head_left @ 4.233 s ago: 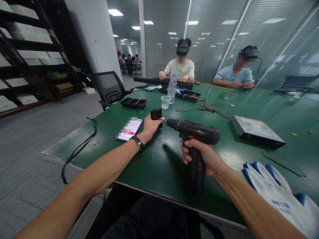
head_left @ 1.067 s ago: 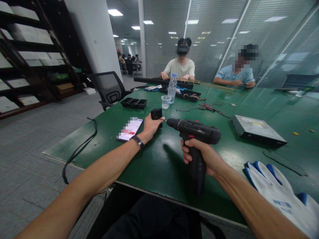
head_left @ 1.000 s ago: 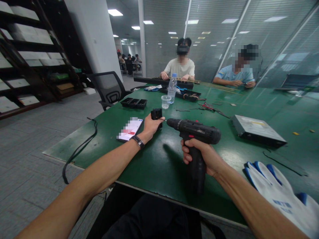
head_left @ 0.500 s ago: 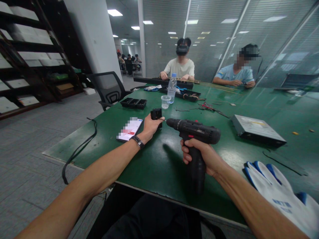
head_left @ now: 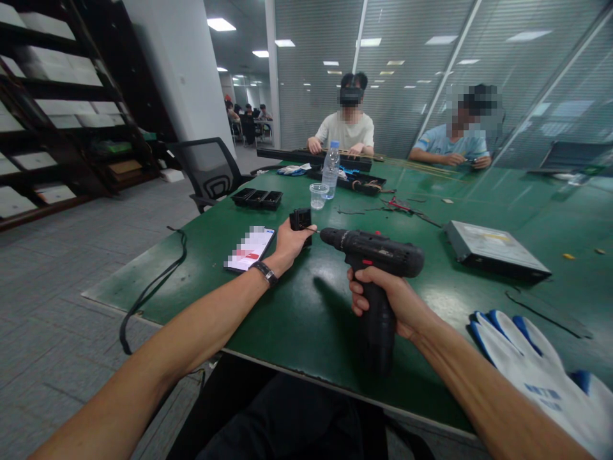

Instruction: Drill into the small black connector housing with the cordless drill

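My right hand (head_left: 378, 294) is wrapped round the handle of a black cordless drill (head_left: 383, 252), held upright over the table with its chuck pointing left. My left hand (head_left: 290, 248) grips a small black plastic tray (head_left: 300, 218), standing on its side with its hollow face showing. The drill's bit reaches the side of the tray close to my left thumb; whether it touches a screw I cannot make out. Just left of that hand lies a lit phone (head_left: 249, 249) on the green table (head_left: 287, 319).
Black compartment trays (head_left: 257, 199), a plastic cup (head_left: 318, 196) and a water bottle (head_left: 331, 170) stand farther back. To the right are a metal disc drive (head_left: 498, 249), red-handled pliers (head_left: 400, 205) and white-and-blue gloves (head_left: 531, 367). Two people sit across the table.
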